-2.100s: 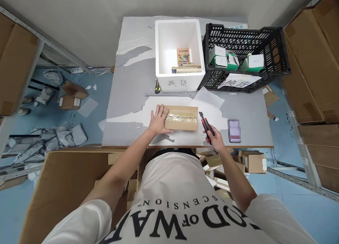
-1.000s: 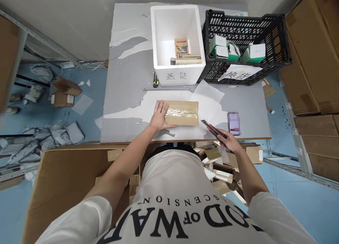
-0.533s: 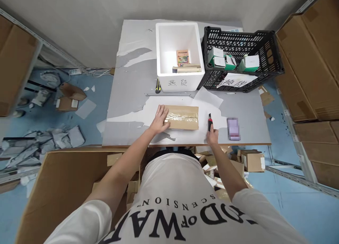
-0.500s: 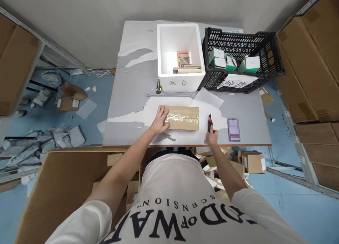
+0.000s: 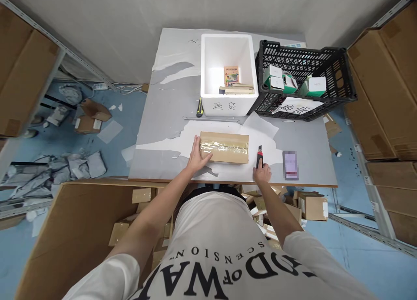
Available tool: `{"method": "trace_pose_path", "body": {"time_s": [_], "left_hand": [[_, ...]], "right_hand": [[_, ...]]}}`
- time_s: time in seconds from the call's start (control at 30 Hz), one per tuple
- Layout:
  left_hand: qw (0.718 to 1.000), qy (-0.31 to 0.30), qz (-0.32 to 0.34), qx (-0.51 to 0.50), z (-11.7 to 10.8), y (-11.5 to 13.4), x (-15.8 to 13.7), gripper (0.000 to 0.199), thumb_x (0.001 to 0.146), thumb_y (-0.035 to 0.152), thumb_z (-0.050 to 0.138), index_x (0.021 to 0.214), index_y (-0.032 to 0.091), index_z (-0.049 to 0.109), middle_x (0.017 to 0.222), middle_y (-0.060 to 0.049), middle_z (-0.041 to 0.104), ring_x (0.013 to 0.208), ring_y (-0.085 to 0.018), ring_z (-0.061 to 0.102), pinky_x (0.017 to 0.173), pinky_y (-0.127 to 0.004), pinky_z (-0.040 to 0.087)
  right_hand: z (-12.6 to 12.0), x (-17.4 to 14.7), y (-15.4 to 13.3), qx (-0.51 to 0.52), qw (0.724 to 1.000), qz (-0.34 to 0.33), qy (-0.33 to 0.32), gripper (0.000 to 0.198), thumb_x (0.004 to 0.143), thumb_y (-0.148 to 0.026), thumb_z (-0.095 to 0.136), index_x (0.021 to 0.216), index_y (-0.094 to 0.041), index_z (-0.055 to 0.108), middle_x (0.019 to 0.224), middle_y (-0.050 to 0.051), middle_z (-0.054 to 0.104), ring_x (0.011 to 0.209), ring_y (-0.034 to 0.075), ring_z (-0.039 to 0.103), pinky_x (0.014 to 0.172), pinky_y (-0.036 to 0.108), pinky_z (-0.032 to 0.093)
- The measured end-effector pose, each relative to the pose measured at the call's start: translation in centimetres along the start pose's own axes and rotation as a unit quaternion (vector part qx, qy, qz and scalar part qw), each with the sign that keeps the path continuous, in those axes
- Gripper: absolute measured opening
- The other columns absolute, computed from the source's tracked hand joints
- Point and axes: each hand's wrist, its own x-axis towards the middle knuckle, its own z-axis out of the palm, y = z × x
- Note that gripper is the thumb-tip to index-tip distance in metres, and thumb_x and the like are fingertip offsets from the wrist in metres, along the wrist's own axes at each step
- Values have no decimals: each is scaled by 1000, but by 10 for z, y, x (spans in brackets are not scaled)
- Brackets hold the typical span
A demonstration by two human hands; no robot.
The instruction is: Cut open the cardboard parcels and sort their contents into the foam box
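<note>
A taped brown cardboard box [image 5: 224,148] lies on the table near its front edge, clear tape running along its top. My left hand [image 5: 198,156] grips the box's left end, thumb on the near side and fingers at the far corner. In my right hand [image 5: 262,173] is a red and black utility knife [image 5: 259,156], pointing away from me with its tip on the table, to the right of the box. A phone-like purple item [image 5: 290,165], blurred out, lies right of that hand.
Behind the box stand a white foam bin [image 5: 230,104] holding books and a black crate [image 5: 306,56] with green-white boxes. A yellow-black cutter [image 5: 200,108] and a metal ruler [image 5: 211,119] lie before the bin. A large carton [image 5: 74,213] stands below left.
The box has turned slightly, and its near side now shows more. My left hand has shifted from its top to its left end. The right hand still holds the knife.
</note>
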Motion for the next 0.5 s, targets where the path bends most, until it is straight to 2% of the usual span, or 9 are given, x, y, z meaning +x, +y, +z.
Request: {"method": "trace_pose_path", "body": {"time_s": [0.1, 0.17, 0.27, 0.33, 0.37, 0.43, 0.5], "left_hand": [[998, -13, -37, -44, -2, -11, -12, 103, 76, 54, 64, 151, 16, 4, 156, -21, 16, 143, -32, 21, 114, -49, 27], [993, -42, -66, -84, -3, -23, -23, 108, 70, 55, 69, 151, 17, 9, 154, -21, 21, 140, -33, 30, 109, -48, 36], [981, -90, -135, -103, 0, -42, -37, 95, 65, 53, 73, 144, 17, 33, 141, -17, 47, 126, -32, 50, 99, -47, 46], [974, -104, -176, -97, 6, -50, -41, 71, 69, 49, 70, 129, 15, 53, 119, -13, 65, 108, -30, 62, 94, -45, 49], [972, -104, -189, -94, 10, -52, -41, 60, 72, 48, 67, 121, 14, 60, 109, -12, 70, 101, -28, 65, 91, -43, 50], [971, -97, -201, -89, 16, -53, -40, 45, 77, 46, 60, 107, 12, 66, 97, -11, 73, 92, -26, 66, 85, -39, 52], [971, -90, -201, -87, 17, -49, -36, 42, 81, 44, 54, 103, 11, 67, 91, -10, 73, 87, -24, 66, 81, -35, 52]], "right_hand": [[-12, -1, -2, 79, 995, -57, 30, 67, 85, -35, 46, 148, -18, 29, 134, 20, 42, 122, 36, 41, 100, 53, 34], [-20, 0, -6, 144, 981, -128, 8, 68, 84, -34, 46, 148, -17, 28, 137, 19, 43, 127, 33, 39, 105, 52, 32], [-26, -3, -21, 231, 950, -204, -54, 66, 81, -36, 50, 143, -16, 37, 139, 15, 47, 130, 29, 40, 108, 46, 32], [-25, -7, -36, 280, 933, -206, -89, 58, 81, -37, 51, 135, -17, 48, 132, 14, 55, 123, 27, 49, 104, 43, 38], [-24, -9, -43, 299, 929, -192, -101, 52, 81, -37, 50, 129, -16, 54, 125, 14, 61, 115, 27, 55, 100, 42, 42], [-23, -11, -55, 321, 928, -154, -111, 43, 83, -40, 47, 114, -14, 63, 108, 14, 69, 97, 26, 63, 89, 40, 47], [-26, -11, -61, 322, 932, -128, -107, 42, 83, -44, 47, 102, -13, 67, 94, 14, 71, 85, 25, 65, 82, 38, 49]]}}
